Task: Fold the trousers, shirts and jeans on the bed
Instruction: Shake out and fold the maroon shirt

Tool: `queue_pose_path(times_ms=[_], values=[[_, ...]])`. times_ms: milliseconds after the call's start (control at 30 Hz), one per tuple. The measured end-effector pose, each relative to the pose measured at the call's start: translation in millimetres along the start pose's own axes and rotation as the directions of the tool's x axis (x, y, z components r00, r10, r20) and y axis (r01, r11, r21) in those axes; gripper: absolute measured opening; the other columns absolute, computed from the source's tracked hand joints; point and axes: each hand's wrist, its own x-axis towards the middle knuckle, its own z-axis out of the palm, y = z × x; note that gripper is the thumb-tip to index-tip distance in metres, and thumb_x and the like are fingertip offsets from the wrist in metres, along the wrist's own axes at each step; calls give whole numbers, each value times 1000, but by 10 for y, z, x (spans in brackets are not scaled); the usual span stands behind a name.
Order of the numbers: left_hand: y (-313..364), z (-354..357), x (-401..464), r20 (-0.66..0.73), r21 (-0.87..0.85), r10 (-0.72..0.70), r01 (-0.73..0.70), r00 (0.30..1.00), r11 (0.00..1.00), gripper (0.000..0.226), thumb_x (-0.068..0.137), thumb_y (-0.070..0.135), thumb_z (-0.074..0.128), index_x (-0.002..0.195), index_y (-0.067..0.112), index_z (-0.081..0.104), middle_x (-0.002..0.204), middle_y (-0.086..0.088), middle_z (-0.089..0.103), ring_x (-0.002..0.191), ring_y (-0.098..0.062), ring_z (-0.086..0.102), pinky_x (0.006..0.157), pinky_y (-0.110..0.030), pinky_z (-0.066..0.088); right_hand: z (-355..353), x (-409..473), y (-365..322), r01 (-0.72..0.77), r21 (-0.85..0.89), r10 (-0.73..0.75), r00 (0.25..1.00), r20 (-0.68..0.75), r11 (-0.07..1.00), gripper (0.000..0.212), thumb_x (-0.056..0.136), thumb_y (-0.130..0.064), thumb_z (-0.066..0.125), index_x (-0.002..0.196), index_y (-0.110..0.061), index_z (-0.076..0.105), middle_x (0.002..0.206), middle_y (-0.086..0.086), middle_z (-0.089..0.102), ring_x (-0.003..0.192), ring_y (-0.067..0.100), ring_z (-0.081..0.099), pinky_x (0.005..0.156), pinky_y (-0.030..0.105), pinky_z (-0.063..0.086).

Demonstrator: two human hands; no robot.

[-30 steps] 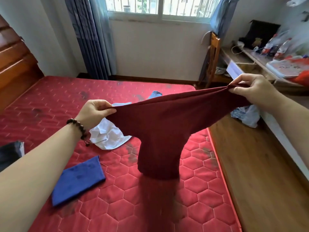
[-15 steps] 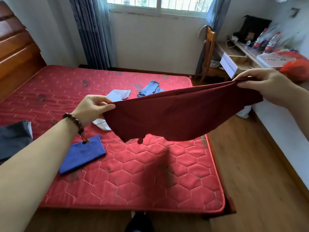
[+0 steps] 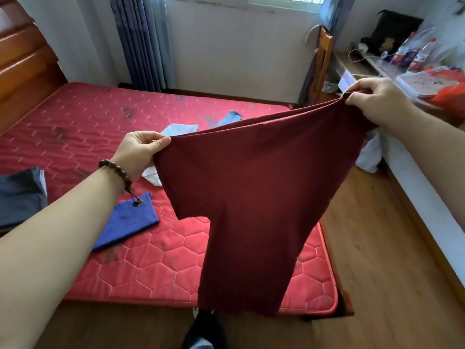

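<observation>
A dark red garment [image 3: 251,192] hangs in the air above the near right corner of the red mattress [image 3: 83,127]. My left hand [image 3: 141,152] pinches its left top corner, and my right hand [image 3: 372,99] grips its right top corner, held higher. The cloth hangs down in one long panel to the bed's front edge. On the mattress lie a folded blue piece [image 3: 128,222], a dark grey folded garment [image 3: 20,195], a white garment [image 3: 176,129] partly hidden behind the red cloth, and a light blue jeans piece [image 3: 231,117].
A wooden headboard [image 3: 22,59] stands at the left. A wooden chair [image 3: 322,61] and a cluttered desk [image 3: 392,66] stand at the right by the window curtains. A white bag [image 3: 370,154] lies on the wooden floor [image 3: 377,273]. My foot [image 3: 206,328] shows below.
The red garment has dropped open from a bunched, stretched shape into a long hanging panel. Both hands keep their hold, and the right hand is now higher than the left.
</observation>
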Motion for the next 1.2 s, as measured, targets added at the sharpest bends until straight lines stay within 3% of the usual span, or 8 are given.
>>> queue_pose_path(times_ms=[167, 467, 533, 633, 767, 900, 1033, 1200], values=[[-737, 11, 465, -31, 171, -123, 127, 992, 977, 14, 89, 13, 65, 75, 16, 69, 58, 5, 65, 53, -7, 56, 53, -22, 48, 808, 484, 579, -66, -109, 82, 985, 150, 992, 19, 86, -13, 64, 105, -14, 68, 85, 1, 64, 64, 4, 56, 50, 5, 42], [-2513, 87, 1391, -102, 428, -329, 340, 939, 837, 6, 87, 16, 68, 82, 13, 70, 64, 7, 62, 51, 5, 54, 50, -11, 44, 2696, 1042, 1866, -257, -256, 320, 916, 244, 932, 18, 85, -11, 66, 102, -12, 69, 90, 10, 63, 78, 21, 58, 48, 19, 49], [-2821, 99, 1555, -117, 487, -342, 354, 932, 799, 7, 87, 19, 69, 87, 13, 72, 74, 2, 65, 66, -3, 56, 60, -17, 42, 3005, 1091, 2065, -273, -266, 337, 912, 236, 925, 15, 85, -11, 66, 99, -13, 70, 90, 10, 64, 78, 20, 57, 63, 31, 54], [-3159, 117, 1781, -145, 519, -354, 376, 924, 768, 12, 88, 20, 67, 90, 10, 74, 84, -2, 68, 81, -10, 58, 69, -19, 40, 3351, 1189, 2289, -274, -268, 336, 916, 221, 924, 16, 85, -10, 65, 100, -13, 71, 95, 10, 68, 83, 17, 58, 75, 31, 50], [-3480, 116, 2047, -175, 529, -320, 363, 931, 767, 15, 91, 15, 61, 92, 4, 71, 88, -10, 69, 83, -15, 58, 73, -25, 41, 3705, 1479, 2544, -271, -260, 335, 909, 248, 927, 18, 85, -11, 67, 102, -12, 70, 103, 13, 67, 86, 17, 58, 61, 13, 40], [-3821, 112, 2388, -211, 606, -231, 313, 950, 731, 14, 93, 12, 56, 90, 4, 67, 85, -13, 65, 81, -24, 55, 72, -28, 37, 4116, 1928, 2777, -182, -340, 296, 900, 322, 923, 18, 85, -16, 67, 103, -12, 70, 104, 13, 68, 98, 26, 61, 86, 33, 47], [-4244, 143, 2753, -298, 651, -156, 320, 942, 689, 14, 93, 13, 56, 92, 5, 67, 84, -9, 63, 81, -21, 51, 73, -25, 32, 4713, 2337, 3096, -149, -372, 283, 898, 337, 916, 21, 83, -15, 65, 103, -15, 70, 103, 13, 68, 95, 27, 62, 74, 24, 41], [-4943, 204, 3010, -283, 849, -341, 400, 896, 345, 29, 90, 30, 60, 104, 5, 66, 109, -22, 60, 105, -41, 53, 89, -47, 46, 5421, 2444, 3704, 11, -581, 359, 776, 518, 814, 57, 85, -22, 67, 137, -18, 46, 139, 14, 44, 125, 33, 45, 104, 40, 38]])
